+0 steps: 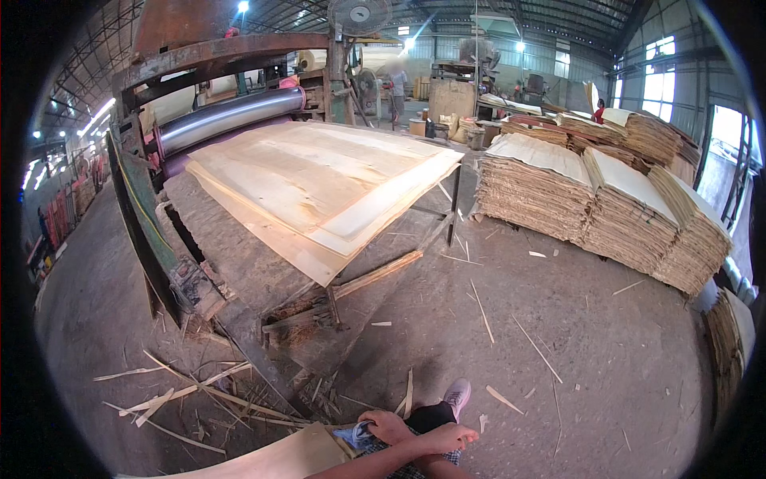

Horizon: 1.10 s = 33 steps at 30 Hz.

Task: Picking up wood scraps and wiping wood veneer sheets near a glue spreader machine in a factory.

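My forearms cross at the bottom edge. My left hand [450, 438] lies on the right side, over my right wrist, its fingers loosely curled with nothing visible in them. On the left side, my right hand [388, 426] grips a crumpled blue cloth [357, 434], possibly a glove. Just beside the cloth is the end of a pale wood veneer stack [287, 456]. Before me, large veneer sheets [311, 173] lie layered on a metal-framed stand, their near corner overhanging. Behind them stands a roller machine with a shiny metal roller [230, 120].
Tall veneer stacks [532, 179] stand on the right, with another stack [727, 353] at the right rim. Wood strips [197, 389] litter the concrete floor. A steel rail [263, 365] runs low near my feet. A person [397, 90] stands far back near a fan [366, 87].
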Available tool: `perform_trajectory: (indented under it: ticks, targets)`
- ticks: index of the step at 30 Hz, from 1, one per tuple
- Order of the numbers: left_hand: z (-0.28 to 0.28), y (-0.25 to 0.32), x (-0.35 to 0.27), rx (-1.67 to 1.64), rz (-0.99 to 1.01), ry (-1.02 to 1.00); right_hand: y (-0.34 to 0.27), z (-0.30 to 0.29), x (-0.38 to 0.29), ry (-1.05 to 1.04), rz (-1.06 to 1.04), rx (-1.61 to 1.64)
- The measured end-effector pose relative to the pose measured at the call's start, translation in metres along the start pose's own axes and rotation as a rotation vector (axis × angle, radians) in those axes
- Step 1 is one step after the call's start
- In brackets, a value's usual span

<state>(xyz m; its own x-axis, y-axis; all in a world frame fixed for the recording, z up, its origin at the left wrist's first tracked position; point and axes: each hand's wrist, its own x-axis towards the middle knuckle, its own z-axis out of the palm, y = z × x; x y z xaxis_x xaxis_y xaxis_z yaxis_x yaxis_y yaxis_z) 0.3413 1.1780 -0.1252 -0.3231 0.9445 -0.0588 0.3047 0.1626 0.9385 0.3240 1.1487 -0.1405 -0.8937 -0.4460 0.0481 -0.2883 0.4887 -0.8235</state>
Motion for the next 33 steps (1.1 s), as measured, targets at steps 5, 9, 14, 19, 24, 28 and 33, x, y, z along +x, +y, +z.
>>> perform_trajectory:
  ticks: [5, 9, 14, 19, 24, 28, 33]
  targets:
    - [-0.005, 0.014, -0.003, -0.084, -0.075, -0.038, -0.001, -0.003, 0.0, -0.026, 0.029, 0.007]
    - [-0.01, 0.027, -0.005, -0.075, -0.182, -0.082, 0.006, 0.001, 0.002, -0.023, 0.007, 0.004]
    - [-0.004, 0.008, -0.002, 0.134, -0.008, 0.034, 0.011, 0.003, 0.003, -0.056, 0.005, 0.008]
    - [0.0, -0.009, 0.001, 0.214, 0.124, 0.102, 0.004, 0.002, 0.002, -0.053, -0.011, -0.008]
    - [-0.004, 0.003, 0.0, 0.172, 0.045, 0.025, 0.0, -0.002, 0.001, -0.06, 0.023, 0.001]
    - [0.0, -0.002, -0.002, 0.172, 0.088, 0.084, -0.003, -0.002, 0.001, -0.083, 0.042, 0.035]
    - [-0.002, 0.003, -0.003, 0.114, 0.082, 0.081, 0.005, 0.003, 0.002, -0.039, 0.027, -0.014]
